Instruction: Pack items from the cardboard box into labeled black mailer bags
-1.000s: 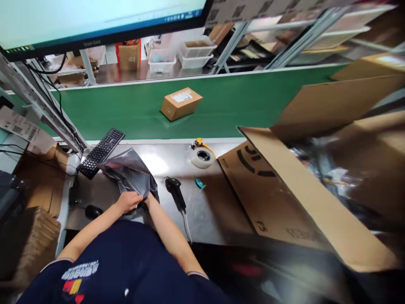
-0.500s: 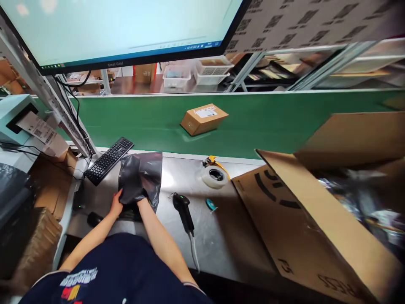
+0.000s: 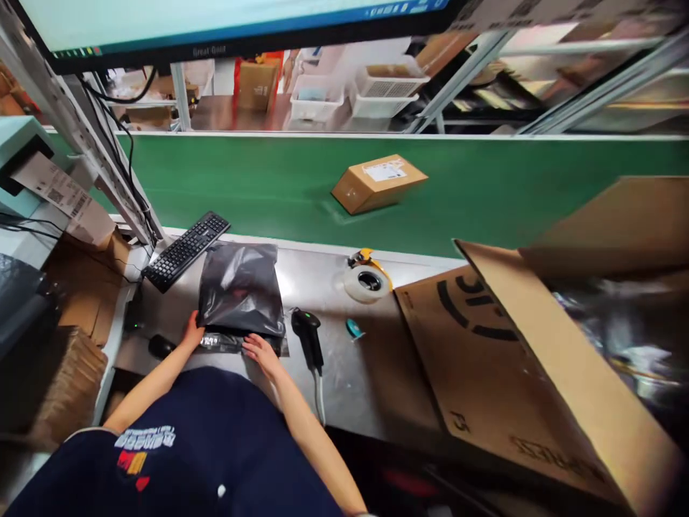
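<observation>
A black plastic mailing bag (image 3: 240, 287) lies on the metal worktop, its upper side bulging a little. Along its near edge runs a strip with white print. My left hand (image 3: 194, 332) is closed at the bag's near left corner, its fingertips partly hidden. At the near edge on the right, my right hand (image 3: 262, 352) rests with fingers stretched out and apart, touching the strip. A black barcode scanner (image 3: 308, 337) lies just right of the bag. Beyond the bag's upper left is a black keyboard (image 3: 187, 251), and a mouse (image 3: 160, 347) sits by my left wrist.
A tape dispenser (image 3: 369, 280) and a small teal cutter (image 3: 354, 329) lie right of the scanner. A large open carton (image 3: 457, 345) takes up the right side. Behind runs a green conveyor (image 3: 242, 179) with a labelled box (image 3: 380, 183). A label printer (image 3: 24, 169) stands left.
The bag's dark upper part, bunched between my hands before, now lies spread flat. My right hand has come out from the bag and opened. The view has tilted downward.
</observation>
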Available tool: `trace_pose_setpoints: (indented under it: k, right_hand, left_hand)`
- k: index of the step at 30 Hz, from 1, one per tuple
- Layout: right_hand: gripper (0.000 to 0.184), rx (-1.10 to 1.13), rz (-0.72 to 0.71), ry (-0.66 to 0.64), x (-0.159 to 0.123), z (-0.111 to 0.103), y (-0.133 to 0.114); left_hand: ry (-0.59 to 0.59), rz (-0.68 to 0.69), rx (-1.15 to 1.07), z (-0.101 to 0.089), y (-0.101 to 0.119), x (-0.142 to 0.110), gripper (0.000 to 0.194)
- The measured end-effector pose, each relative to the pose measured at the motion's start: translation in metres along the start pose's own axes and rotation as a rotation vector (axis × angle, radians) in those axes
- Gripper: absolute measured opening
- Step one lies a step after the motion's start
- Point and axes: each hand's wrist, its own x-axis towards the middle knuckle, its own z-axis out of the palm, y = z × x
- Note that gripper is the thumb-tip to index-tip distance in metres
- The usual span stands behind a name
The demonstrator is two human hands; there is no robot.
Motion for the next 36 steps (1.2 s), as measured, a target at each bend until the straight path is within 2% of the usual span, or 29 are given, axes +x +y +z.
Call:
trace_pose_setpoints:
  k: [3,5,7,8,10,13,15,18,20,23,27,30,32,34,36]
  right_hand:
    - [0.053,0.063,0.047,0.314,-0.042,-0.040,0.042]
    - [0.058,-0.016,0.024,0.529,-0.061,-0.060,0.053]
    - [0.053,-0.124,-0.010,0.588,-0.068,-0.067,0.052]
    - [0.047,-0.170,-0.043,0.554,-0.069,-0.065,0.048]
    - [0.032,-0.267,-0.142,0.401,-0.066,-0.047,0.035]
    - [0.015,-0.444,-0.269,0.079,-0.055,0.001,0.015]
    - [0.012,-0.548,-0.294,-0.079,-0.047,0.036,0.006]
    - [0.015,-0.631,-0.300,-0.184,-0.040,0.079,0.004]
    - [0.018,-0.641,-0.299,-0.191,-0.040,0.095,0.009]
    - [0.018,-0.652,-0.292,-0.175,-0.047,0.100,0.023]
    - [0.019,-0.606,-0.305,-0.160,-0.062,0.089,0.039]
    - [0.010,-0.546,-0.327,-0.163,-0.068,0.088,0.044]
    - [0.004,-0.409,-0.304,-0.136,-0.068,0.092,0.045]
    - [0.012,-0.205,-0.241,-0.050,-0.068,0.088,0.045]
    - [0.022,-0.006,-0.163,0.115,-0.075,0.064,0.047]
  left_hand:
    - [-0.093,-0.150,-0.025,-0.003,-0.022,-0.023,0.070]
    - [-0.152,-0.246,-0.043,-0.007,-0.030,-0.038,0.065]
    - [-0.195,-0.300,-0.075,-0.013,-0.032,-0.048,0.054]
    - [-0.206,-0.311,-0.096,-0.016,-0.032,-0.052,0.049]
    - [-0.201,-0.319,-0.143,-0.022,-0.030,-0.057,0.042]
    - [-0.148,-0.321,-0.203,-0.026,-0.027,-0.061,0.032]
    - [-0.124,-0.330,-0.232,-0.025,-0.027,-0.064,0.024]
    - [-0.126,-0.355,-0.270,-0.020,-0.028,-0.069,0.016]
    - [-0.137,-0.369,-0.296,-0.015,-0.029,-0.073,0.014]
    - [-0.155,-0.401,-0.316,-0.012,-0.031,-0.081,0.012]
    - [-0.186,-0.451,-0.299,-0.012,-0.034,-0.088,0.011]
    - [-0.198,-0.482,-0.253,-0.012,-0.036,-0.089,0.013]
    - [-0.198,-0.482,-0.208,-0.010,-0.037,-0.088,0.013]
    - [-0.186,-0.459,-0.153,-0.009,-0.036,-0.087,0.012]
    - [-0.160,-0.421,-0.094,-0.010,-0.036,-0.087,0.012]
